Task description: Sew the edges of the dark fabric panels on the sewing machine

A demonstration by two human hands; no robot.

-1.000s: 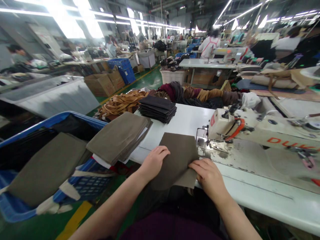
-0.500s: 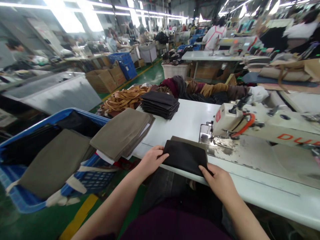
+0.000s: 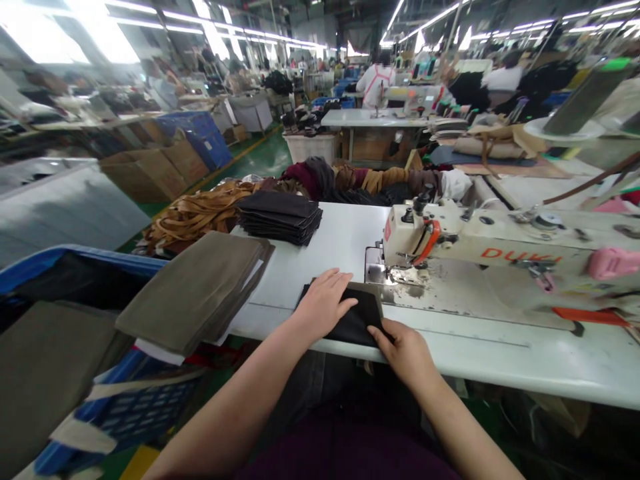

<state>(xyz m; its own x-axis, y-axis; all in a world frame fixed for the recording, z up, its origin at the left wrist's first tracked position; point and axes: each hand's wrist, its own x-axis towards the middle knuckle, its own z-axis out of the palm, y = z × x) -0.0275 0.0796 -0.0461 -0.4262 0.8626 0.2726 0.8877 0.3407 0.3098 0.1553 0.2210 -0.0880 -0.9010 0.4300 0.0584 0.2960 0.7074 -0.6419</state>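
Observation:
A folded black fabric piece (image 3: 356, 319) lies over an olive fabric piece (image 3: 373, 289) at the front edge of the white sewing table (image 3: 345, 223). My left hand (image 3: 327, 301) rests flat on top of the black piece, fingers stretched out. At its right corner my right hand (image 3: 403, 347) pinches the fabric between thumb and fingers. Just beyond the pieces stands a sewing machine (image 3: 450, 240), its needle area behind the olive edge. To the left are a stack of black pieces (image 3: 280, 217) and a stack of olive pieces (image 3: 195, 290).
A blue plastic basket (image 3: 145, 403) holding dark and olive fabric stands at the lower left. Tan straps (image 3: 195, 217) and bundled cloth (image 3: 350, 180) lie behind the table. Farther back, a person in white (image 3: 376, 83) is at another table (image 3: 370, 119).
My left hand has gone from gripping the black piece's left edge to lying flat on top of it. My right hand still holds the right corner. The view has turned right.

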